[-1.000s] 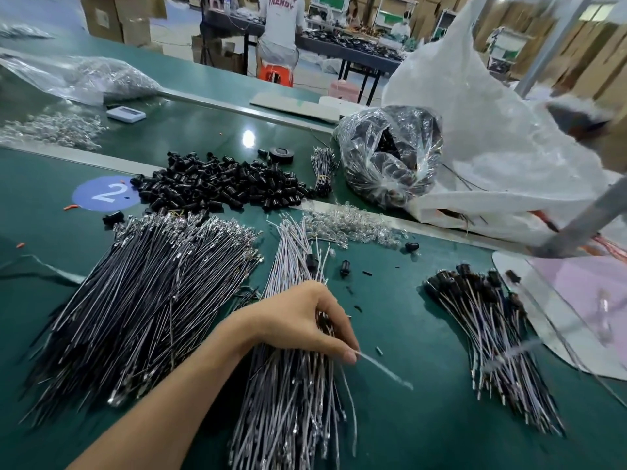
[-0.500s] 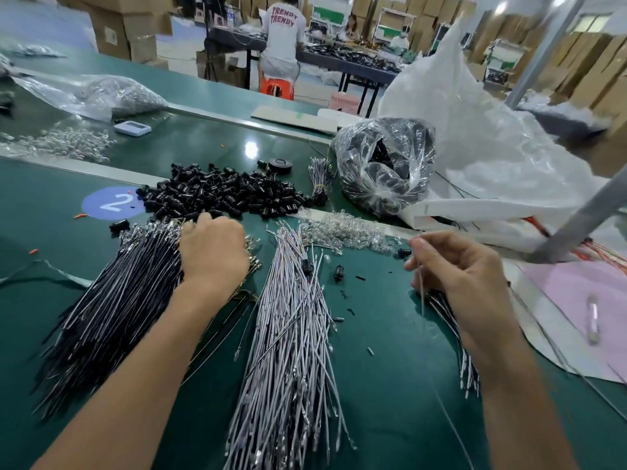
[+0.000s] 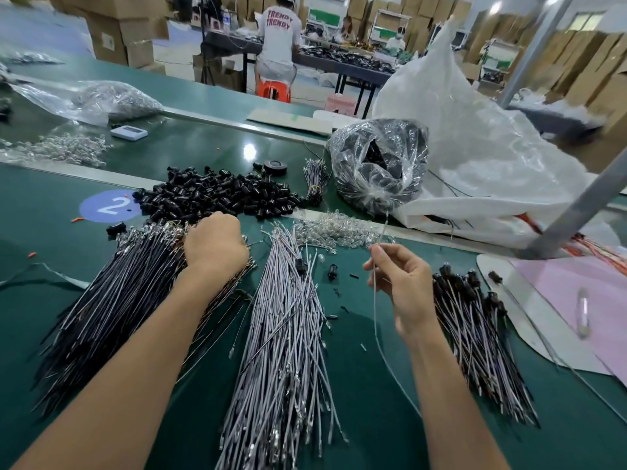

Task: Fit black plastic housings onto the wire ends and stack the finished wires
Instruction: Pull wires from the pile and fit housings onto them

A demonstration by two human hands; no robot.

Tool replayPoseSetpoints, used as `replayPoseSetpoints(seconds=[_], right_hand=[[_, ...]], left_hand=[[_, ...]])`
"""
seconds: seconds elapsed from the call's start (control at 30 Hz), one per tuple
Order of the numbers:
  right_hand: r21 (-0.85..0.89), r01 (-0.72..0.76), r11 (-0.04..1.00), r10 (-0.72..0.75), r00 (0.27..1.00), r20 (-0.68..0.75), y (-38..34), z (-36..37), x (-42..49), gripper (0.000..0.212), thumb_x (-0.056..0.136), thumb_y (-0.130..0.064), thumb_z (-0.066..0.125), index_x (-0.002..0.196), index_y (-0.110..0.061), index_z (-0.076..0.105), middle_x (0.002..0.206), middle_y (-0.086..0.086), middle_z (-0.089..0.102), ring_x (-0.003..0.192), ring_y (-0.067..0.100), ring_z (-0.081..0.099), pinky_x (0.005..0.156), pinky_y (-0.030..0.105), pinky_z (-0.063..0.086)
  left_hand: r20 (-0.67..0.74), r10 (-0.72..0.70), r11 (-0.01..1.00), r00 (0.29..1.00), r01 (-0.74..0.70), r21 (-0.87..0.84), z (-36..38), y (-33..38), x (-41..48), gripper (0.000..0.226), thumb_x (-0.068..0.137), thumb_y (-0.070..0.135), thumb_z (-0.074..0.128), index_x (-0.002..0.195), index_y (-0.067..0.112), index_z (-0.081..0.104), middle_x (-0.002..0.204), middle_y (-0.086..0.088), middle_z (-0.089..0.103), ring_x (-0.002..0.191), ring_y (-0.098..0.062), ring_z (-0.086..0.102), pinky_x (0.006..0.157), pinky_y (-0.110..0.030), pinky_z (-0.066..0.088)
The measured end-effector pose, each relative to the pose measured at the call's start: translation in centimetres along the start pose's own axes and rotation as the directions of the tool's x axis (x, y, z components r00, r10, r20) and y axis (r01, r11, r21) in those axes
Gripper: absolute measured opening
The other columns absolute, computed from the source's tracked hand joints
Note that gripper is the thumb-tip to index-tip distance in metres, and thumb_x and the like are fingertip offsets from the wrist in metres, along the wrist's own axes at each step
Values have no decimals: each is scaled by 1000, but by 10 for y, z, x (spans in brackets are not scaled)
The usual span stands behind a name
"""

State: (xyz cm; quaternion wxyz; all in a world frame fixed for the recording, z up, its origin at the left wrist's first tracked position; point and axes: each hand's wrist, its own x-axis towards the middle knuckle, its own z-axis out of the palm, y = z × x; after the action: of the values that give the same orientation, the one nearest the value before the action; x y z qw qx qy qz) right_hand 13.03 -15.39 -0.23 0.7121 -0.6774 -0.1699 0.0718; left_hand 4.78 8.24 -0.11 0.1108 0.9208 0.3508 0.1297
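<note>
My right hand (image 3: 403, 286) has lifted off the finished stack (image 3: 475, 337) and swung toward the middle, bringing one wire (image 3: 375, 317) with it. Thumb and forefinger pinch the wire near its upper end. It stands nearly upright above them and trails down past my wrist, and my other fingers are loosely curled. The stack lies just right of that hand. My left hand (image 3: 215, 245) stays on the far ends of the dark wires (image 3: 112, 317), just short of the housings (image 3: 217, 195). Its fingers are curled under and out of sight, so I cannot tell whether they grip anything. The grey wires (image 3: 288, 334) lie between my arms.
</note>
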Motion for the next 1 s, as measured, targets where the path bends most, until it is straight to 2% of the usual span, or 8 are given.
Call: replayPoseSetpoints(seconds=[0.07,0.17,0.3,0.4,0.57,0.7,0.83,1.0], right_hand=[[69,-57,996,59,998,-15,9,-1,4,7,91,-15,64,87,-10,67,66,1,67,54,12,53,56,24,43],[95,-103,990,103,995,2,13,1,5,6,91,-13,64,88,-10,68,66,1,67,53,9,53,54,22,42],[27,-100,995,99,995,25,10,7,1,6,91,-12,65,88,-8,67,69,1,68,53,8,53,51,19,43],[23,-97,995,97,995,35,3,6,0,7,91,-14,66,89,-8,68,72,2,70,56,9,56,53,19,46],[-1,-182,983,180,975,126,-7,16,0,5,89,-15,69,85,-12,71,74,4,73,62,12,64,56,18,50],[3,-244,970,241,961,138,-8,30,3,6,89,-15,69,84,-13,71,77,3,73,68,14,67,60,20,51],[209,-262,942,253,965,70,-6,41,1,7,90,-14,66,87,-12,72,82,3,75,73,12,67,65,21,52],[412,-324,852,310,945,103,-6,56,-2,12,93,-12,61,96,-3,68,89,13,75,80,21,71,77,36,59]], left_hand=[[-109,-36,982,993,15,-190,-5,-4,-2,6,90,18,68,90,15,73,105,-6,64,83,-22,59,67,-32,45],[-252,-53,866,966,-81,-493,-23,-4,-6,3,89,16,70,87,18,68,85,0,68,65,-8,59,59,-12,40],[-249,68,435,966,-253,-864,-42,14,-28,7,88,15,70,86,19,65,82,-3,72,65,-12,72,59,-17,56],[-223,228,281,948,-283,-917,-31,32,-48,18,90,28,58,85,13,66,82,-3,71,73,-13,70,72,-22,57],[-209,375,375,903,-354,-857,4,52,-62,17,83,0,72,88,15,67,85,2,71,77,-8,68,77,-22,57],[-259,437,339,862,-424,-840,18,54,-62,14,83,-7,70,91,4,68,86,-1,72,80,-11,70,80,-26,58],[-335,443,348,831,-504,-790,21,52,-62,15,83,-7,70,92,5,69,86,1,72,80,-10,69,78,-25,57],[-380,601,370,703,-667,-647,26,51,-68,20,78,-7,72,93,6,69,88,5,73,80,-3,66,77,-9,50]])
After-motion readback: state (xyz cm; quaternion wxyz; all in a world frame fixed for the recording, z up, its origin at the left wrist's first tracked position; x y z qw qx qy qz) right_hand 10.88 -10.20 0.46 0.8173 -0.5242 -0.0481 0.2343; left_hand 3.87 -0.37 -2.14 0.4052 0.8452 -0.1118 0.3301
